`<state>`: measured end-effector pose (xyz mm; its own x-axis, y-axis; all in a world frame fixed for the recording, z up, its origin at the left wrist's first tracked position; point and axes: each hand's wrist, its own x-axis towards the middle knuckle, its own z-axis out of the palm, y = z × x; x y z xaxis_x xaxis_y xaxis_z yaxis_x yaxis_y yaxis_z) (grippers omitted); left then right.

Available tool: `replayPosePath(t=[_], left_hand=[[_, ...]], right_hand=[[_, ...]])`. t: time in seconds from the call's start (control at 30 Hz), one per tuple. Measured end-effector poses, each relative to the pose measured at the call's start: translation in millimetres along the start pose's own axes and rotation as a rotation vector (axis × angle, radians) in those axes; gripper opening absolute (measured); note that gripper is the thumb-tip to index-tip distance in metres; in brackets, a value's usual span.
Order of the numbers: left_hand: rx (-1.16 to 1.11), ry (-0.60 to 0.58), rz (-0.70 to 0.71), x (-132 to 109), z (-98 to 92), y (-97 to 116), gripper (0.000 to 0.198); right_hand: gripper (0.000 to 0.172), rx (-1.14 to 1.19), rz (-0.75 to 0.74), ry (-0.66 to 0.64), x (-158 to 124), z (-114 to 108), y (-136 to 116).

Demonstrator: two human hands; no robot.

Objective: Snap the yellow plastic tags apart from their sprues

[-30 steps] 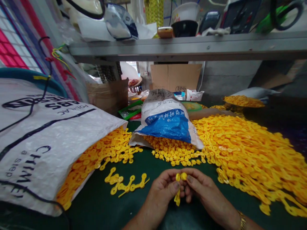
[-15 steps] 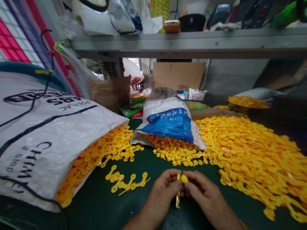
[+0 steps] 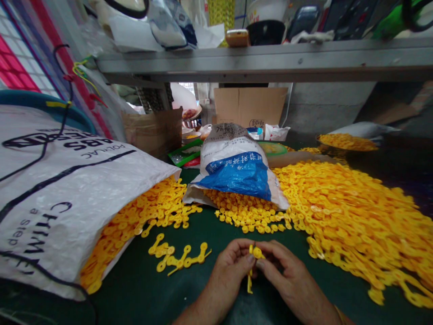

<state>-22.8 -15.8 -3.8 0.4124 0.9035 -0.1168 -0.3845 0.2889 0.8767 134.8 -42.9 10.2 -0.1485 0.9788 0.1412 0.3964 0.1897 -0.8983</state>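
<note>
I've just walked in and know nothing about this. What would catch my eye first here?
A great heap of yellow plastic pieces covers the right of the dark green table, and more spill from a white woven sack on the left. A blue-and-white bag lies in the middle. At the front, the left hand and right hand pinch a small yellow plastic piece between them.

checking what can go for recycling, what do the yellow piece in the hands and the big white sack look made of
The yellow piece looks like moulded plastic: opaque, glossy yellow, with a smooth rounded end and a thin stem. The white printed sack looks like woven plastic, perhaps polypropylene, with a soft sheen and crisp folds, though the weave is hard to make out here.
</note>
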Motion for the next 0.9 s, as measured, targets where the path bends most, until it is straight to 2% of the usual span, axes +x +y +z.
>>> replayPosePath(t=[0.2, 0.37, 0.47, 0.6, 0.77, 0.9], left_hand=[[0.053, -0.012, 0.022, 1, -1.8, -6, 0.026], [0.071, -0.017, 0.018, -1, -0.4, -5, 0.024], [0.067, -0.019, 0.029, -1, 0.0, -5, 0.024], [0.027, -0.04, 0.026, -1, 0.3, -3, 0.028], [0.051, -0.027, 0.019, -2, 2.0, 0, 0.026], [0.016, -0.046, 0.049, -3, 3.2, 3, 0.025]], right_hand=[[0.016, -0.118, -0.003, -0.016, 3, -5, 2], [0.019, -0.036, 0.069, -0.067, 2, -7, -3], [0.019, -0.012, 0.055, -0.075, 0, -7, -3], [0.024, 0.255, 0.137, -0.072, 1, -9, 4], [0.024, 0.625, 0.239, 0.018, 4, -4, 15], [0.025, 0.674, 0.247, 0.014, 2, 5, 16]])
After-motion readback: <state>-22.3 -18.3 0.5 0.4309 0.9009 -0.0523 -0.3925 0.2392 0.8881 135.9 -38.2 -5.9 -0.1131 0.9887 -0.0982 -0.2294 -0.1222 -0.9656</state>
